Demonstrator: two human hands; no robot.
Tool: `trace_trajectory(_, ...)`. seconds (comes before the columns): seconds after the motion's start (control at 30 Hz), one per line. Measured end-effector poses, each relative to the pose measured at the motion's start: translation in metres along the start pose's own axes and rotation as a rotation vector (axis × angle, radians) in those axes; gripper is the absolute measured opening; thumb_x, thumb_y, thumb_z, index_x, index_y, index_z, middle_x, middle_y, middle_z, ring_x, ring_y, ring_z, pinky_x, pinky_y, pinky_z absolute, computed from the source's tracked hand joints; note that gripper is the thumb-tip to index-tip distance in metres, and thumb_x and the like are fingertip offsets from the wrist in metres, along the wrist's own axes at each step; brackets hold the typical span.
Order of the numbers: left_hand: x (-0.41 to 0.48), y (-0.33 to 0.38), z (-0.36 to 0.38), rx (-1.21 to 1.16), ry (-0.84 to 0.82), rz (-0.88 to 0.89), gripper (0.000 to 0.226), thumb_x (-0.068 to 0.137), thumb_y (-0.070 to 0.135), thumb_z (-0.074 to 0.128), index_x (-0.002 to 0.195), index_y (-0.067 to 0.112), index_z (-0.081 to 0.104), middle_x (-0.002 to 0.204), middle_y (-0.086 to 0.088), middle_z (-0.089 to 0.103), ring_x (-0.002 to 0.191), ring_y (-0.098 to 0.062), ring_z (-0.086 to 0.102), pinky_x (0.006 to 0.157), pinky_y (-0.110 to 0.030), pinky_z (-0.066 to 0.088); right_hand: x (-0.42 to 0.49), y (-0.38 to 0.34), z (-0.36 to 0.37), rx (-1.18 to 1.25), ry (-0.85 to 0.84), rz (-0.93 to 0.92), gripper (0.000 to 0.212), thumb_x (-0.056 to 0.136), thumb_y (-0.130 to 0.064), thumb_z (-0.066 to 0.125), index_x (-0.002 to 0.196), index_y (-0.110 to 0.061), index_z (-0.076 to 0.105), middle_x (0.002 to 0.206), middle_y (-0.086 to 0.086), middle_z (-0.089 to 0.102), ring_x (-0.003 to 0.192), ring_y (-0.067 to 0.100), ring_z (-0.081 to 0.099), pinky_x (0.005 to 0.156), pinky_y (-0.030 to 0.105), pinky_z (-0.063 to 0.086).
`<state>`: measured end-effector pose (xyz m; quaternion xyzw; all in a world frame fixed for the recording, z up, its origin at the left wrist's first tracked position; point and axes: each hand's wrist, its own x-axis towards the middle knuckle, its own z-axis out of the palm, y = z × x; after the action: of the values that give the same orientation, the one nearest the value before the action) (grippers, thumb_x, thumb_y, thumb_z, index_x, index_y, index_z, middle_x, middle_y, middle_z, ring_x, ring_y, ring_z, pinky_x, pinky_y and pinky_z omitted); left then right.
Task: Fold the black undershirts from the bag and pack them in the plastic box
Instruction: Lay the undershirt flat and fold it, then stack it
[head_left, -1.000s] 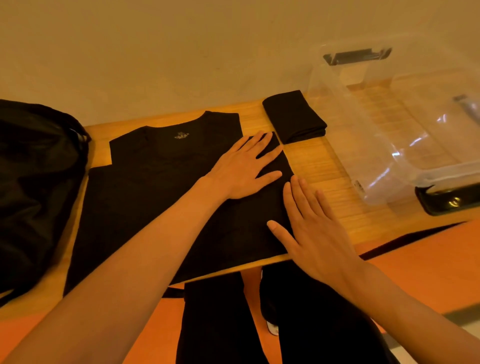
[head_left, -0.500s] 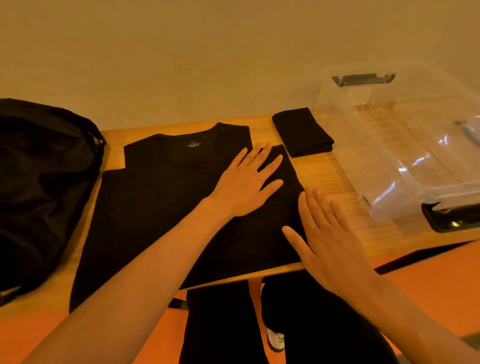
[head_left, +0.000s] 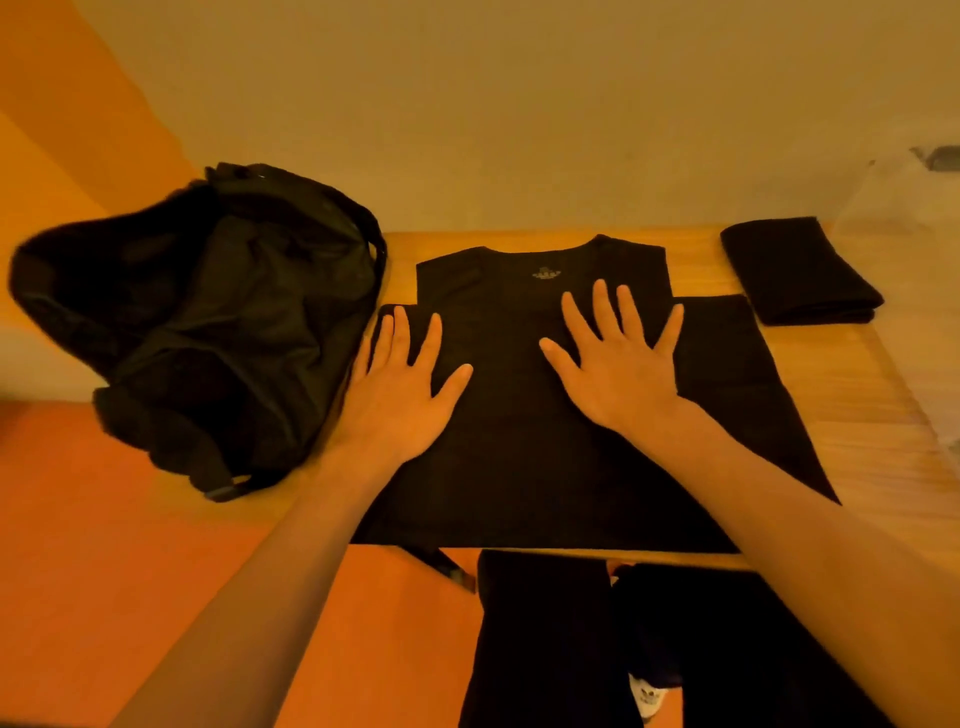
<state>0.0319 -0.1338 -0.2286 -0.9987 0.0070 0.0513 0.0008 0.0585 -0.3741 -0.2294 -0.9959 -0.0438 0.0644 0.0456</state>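
shirt: black undershirt (head_left: 519, 467) spread flat on the surface (head_left: 857, 395), neck toward the wall, hem at the near edge; small print (head_left: 545, 273) inside the neckline
left hand: left hand (head_left: 400, 400) palm down on the shirt's left side near the sleeve; fingers (head_left: 434, 338) straight and apart, gripping nothing; its outer edge is just beside the bag
right hand: right hand (head_left: 618, 374) palm down on the chest area, below and right of the print; fingers (head_left: 605, 312) straight, spread wide, gripping nothing
hands: both press flat on the same shirt, well apart from each other
bag: black bag (head_left: 208, 322) slumped on the left end of the surface, touching or just beside the shirt's left edge; fabric crumpled, strap (head_left: 228, 488) hangs at the near side; inside too dark, cannot tell what it holds
folded shirt: one black folded shirt (head_left: 800, 275) lies on the surface at the far right, past the spread shirt, apart from it, outside the box
box: clear plastic box (head_left: 924, 270) at the right frame edge, only a blurred sliver shows, dark clip (head_left: 943, 158) at the top; contents cannot tell
below surface: person's legs in black trousers (head_left: 545, 639), a white shoe (head_left: 647, 696), orange floor (head_left: 130, 545)
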Motion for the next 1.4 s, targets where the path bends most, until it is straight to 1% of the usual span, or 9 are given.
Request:
trace_trajectory(0.3,0.002,0.0,-0.005,-0.002,-0.038,-0.01,0.085,0.091,0.079,0.007,0.161,0.033,-0.009,0.167,-0.018,-0.017,0.155,-0.029,-0.017,0.126,-0.043,-0.005,-0.004,0.062,-0.012,-0.017,0.052,-0.021,0.074,0.093,-0.07,-0.003,0.159,-0.036,-0.007,0.169,0.006,-0.01,0.153,0.022,-0.016,0.124,0.042,-0.007)
trace_trajectory(0.4,0.006,0.009,-0.01,-0.002,0.048,0.019,0.084,0.091,0.078,0.006,0.161,0.032,-0.005,0.168,-0.015,-0.013,0.155,-0.028,-0.014,0.126,-0.042,-0.005,-0.005,0.075,-0.019,-0.013,0.09,0.047,0.073,0.093,-0.069,-0.004,0.158,-0.037,-0.009,0.168,0.006,-0.011,0.154,0.021,-0.015,0.124,0.041,-0.007)
trace_trajectory(0.6,0.014,0.019,-0.01,-0.095,0.012,0.002,0.087,0.09,0.081,0.014,0.162,0.033,0.002,0.17,-0.011,-0.005,0.156,-0.031,-0.006,0.127,-0.046,0.003,0.003,0.086,-0.017,-0.002,-0.046,0.068,0.075,0.093,-0.071,0.002,0.159,-0.037,-0.006,0.169,0.006,-0.009,0.154,0.02,-0.014,0.123,0.042,-0.004)
trace_trajectory(0.77,0.044,0.01,-0.039,-0.498,0.192,-0.015,0.07,0.097,0.061,0.05,0.155,0.025,0.036,0.161,-0.002,0.031,0.147,-0.025,0.033,0.119,-0.048,0.033,0.025,0.075,-0.044,0.098,0.138,0.068,0.064,0.101,-0.053,0.046,0.156,-0.024,0.032,0.158,0.011,0.035,0.146,0.03,0.033,0.115,0.05,0.036)
trace_trajectory(0.93,0.107,0.011,-0.052,-0.47,0.075,0.052,0.051,0.104,0.04,0.051,0.149,0.015,0.047,0.154,-0.007,0.043,0.141,-0.026,0.041,0.114,-0.036,0.033,0.096,0.077,-0.066,0.381,0.121,0.112,0.028,0.097,-0.041,0.063,0.118,-0.023,0.059,0.127,0.009,0.058,0.11,0.025,0.059,0.093,0.045,0.054)
trace_trajectory(1.0,0.132,0.008,-0.053,-0.499,0.045,0.025,0.047,0.103,0.037,0.056,0.143,0.013,0.052,0.148,-0.009,0.048,0.136,-0.027,0.047,0.11,-0.035,0.036,0.119,0.08,-0.067,0.413,0.084,0.129,0.027,0.092,-0.042,0.07,0.105,-0.024,0.056,0.118,0.006,0.06,0.103,0.023,0.059,0.086,0.042,0.055)
trace_trajectory(1.13,0.168,0.002,-0.06,-0.583,-0.088,-0.063,0.045,0.086,0.033,0.08,0.123,0.016,0.062,0.125,-0.005,0.058,0.115,-0.024,0.058,0.093,-0.035,0.049,0.145,0.085,-0.072,0.528,-0.079,0.176,0.036,0.087,-0.037,0.076,0.107,-0.018,0.054,0.108,0.002,0.055,0.104,0.019,0.052,0.083,0.035,0.043)
trace_trajectory(1.27,0.184,0.005,-0.068,-0.65,-0.218,-0.114,0.03,0.084,0.02,0.082,0.107,0.014,0.064,0.101,0.002,0.057,0.104,-0.019,0.053,0.081,-0.03,0.043,0.158,0.089,-0.078,0.516,-0.229,0.17,0.025,0.089,-0.031,0.075,0.101,-0.013,0.063,0.104,0.002,0.057,0.104,0.021,0.051,0.081,0.033,0.038)
trace_trajectory(1.4,0.187,0.006,-0.072,-0.666,-0.245,-0.11,0.017,0.085,0.019,0.081,0.09,0.017,0.065,0.093,0.002,0.058,0.092,-0.016,0.053,0.066,-0.024,0.039,0.158,0.09,-0.079,0.56,-0.233,0.124,0.018,0.089,-0.027,0.075,0.096,-0.01,0.073,0.098,0.003,0.064,0.099,0.019,0.056,0.069,0.026,0.041)
